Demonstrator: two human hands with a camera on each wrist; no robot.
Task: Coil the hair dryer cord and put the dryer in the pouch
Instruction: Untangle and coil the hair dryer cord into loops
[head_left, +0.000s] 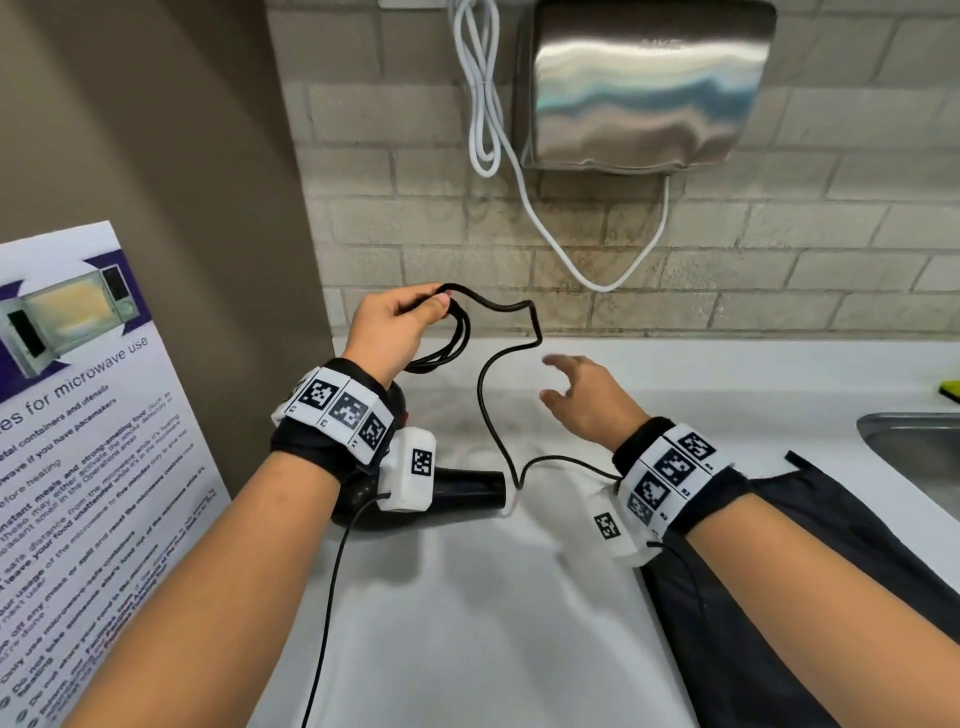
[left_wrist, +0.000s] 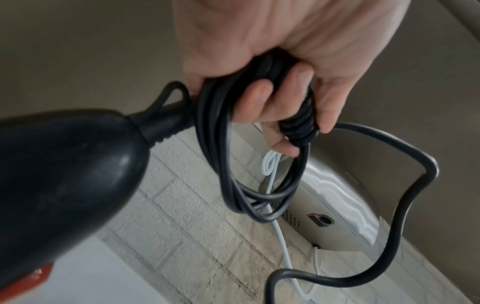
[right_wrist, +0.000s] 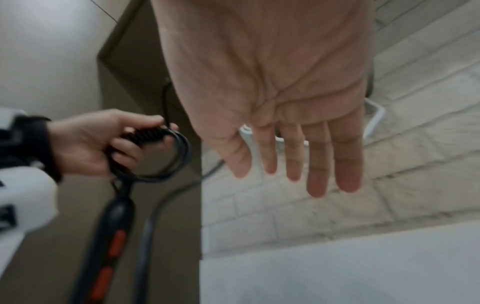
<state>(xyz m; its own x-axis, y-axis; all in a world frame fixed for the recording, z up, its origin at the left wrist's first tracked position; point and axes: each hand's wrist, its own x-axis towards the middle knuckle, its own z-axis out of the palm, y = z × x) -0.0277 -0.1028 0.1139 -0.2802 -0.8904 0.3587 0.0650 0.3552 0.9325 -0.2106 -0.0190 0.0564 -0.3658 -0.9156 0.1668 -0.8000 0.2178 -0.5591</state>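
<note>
My left hand (head_left: 400, 322) is raised above the counter and grips several loops of the black dryer cord (left_wrist: 259, 174), fingers curled round the bundle. The black hair dryer (head_left: 467, 491) with red switches (right_wrist: 114, 246) hangs or lies below that hand, partly hidden by my left wrist. A loose stretch of cord (head_left: 488, 395) runs from the loops down to the counter and under my right wrist. My right hand (head_left: 582, 395) hovers to the right of it, fingers (right_wrist: 317, 164) straight and empty. The dark pouch (head_left: 831, 519) lies flat under my right forearm.
A steel hand dryer (head_left: 644, 88) with a white cable (head_left: 483, 104) hangs on the brick wall behind. A microwave notice (head_left: 78, 441) leans at the left. A sink (head_left: 919, 447) edge and a yellow sponge (head_left: 950, 389) sit at the right of the white counter (head_left: 467, 623).
</note>
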